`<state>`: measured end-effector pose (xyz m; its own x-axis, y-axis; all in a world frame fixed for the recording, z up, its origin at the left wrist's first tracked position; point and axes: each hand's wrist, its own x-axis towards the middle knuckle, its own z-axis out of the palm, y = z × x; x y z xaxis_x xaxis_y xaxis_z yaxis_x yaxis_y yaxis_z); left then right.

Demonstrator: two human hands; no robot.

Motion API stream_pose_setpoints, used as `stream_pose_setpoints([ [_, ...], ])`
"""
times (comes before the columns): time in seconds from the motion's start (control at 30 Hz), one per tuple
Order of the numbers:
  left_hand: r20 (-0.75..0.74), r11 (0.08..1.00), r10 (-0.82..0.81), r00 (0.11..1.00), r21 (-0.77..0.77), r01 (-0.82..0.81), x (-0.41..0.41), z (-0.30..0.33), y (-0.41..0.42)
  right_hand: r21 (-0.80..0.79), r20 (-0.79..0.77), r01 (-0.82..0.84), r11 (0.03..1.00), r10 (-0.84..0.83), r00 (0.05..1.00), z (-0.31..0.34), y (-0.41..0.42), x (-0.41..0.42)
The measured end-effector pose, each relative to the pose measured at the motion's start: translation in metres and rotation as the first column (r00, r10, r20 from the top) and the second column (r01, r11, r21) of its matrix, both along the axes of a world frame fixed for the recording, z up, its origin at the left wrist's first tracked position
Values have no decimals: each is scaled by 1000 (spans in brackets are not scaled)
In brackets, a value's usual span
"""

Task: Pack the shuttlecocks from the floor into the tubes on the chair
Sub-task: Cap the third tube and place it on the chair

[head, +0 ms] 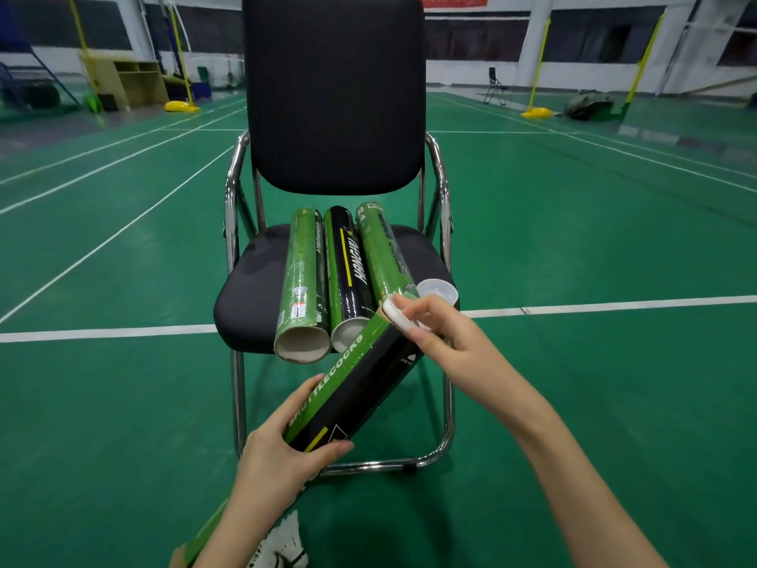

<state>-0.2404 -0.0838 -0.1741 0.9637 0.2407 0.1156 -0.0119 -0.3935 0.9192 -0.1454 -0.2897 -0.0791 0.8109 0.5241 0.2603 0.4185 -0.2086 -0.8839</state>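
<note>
Head view
Chair (254, 297): a black padded chair with a chrome frame is standing on the green court floor (573, 239), facing the camera.
Tubes on the chair: 3 tubes are lying side by side on the seat, open ends pointing toward the camera. The left green tube (301, 280) is overhanging the front edge of the seat; the black tube (348, 272) is lying in the middle, touching it; the right green tube (381, 252) is lying just beside the black one.
Loose cap (437, 292): a clear plastic cap is sitting on the seat at the right front corner, just beside the right green tube.
Held tube (360, 387): a 4th tube, black and green, is slanting up from lower left to upper right in front of the seat.
Left hand (282, 448): its fingers and thumb are curling round the lower end of the held tube, gripping it.
Right hand (440, 334): its fingertips are pinching a white lid (397, 313) at the upper end of the held tube; whether the lid is seated or lifted off, I cannot tell.
Shuttlecocks (282, 543): white feathers are showing on the floor at the bottom edge, beneath the left forearm.
Bottom left corner: another green tube end (205, 535) is poking into view, partly hidden.
Background: yellow net posts (182, 67) are standing on the court.
</note>
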Motion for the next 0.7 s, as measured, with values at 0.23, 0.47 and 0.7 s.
stream_pose_setpoints([
  [0.23,14,999,21,1000,29,-21,-11,-2,0,-24,18,8,1000,-8,1000,-4,2,-18],
  [0.47,26,998,31,999,61,-33,-12,-5,-4,-149,89,95,984,-83,993,-9,4,-27],
  [0.7,34,999,45,998,12,-46,-14,-15,-9,-267,190,128,955,-78,979,-13,7,-29],
])
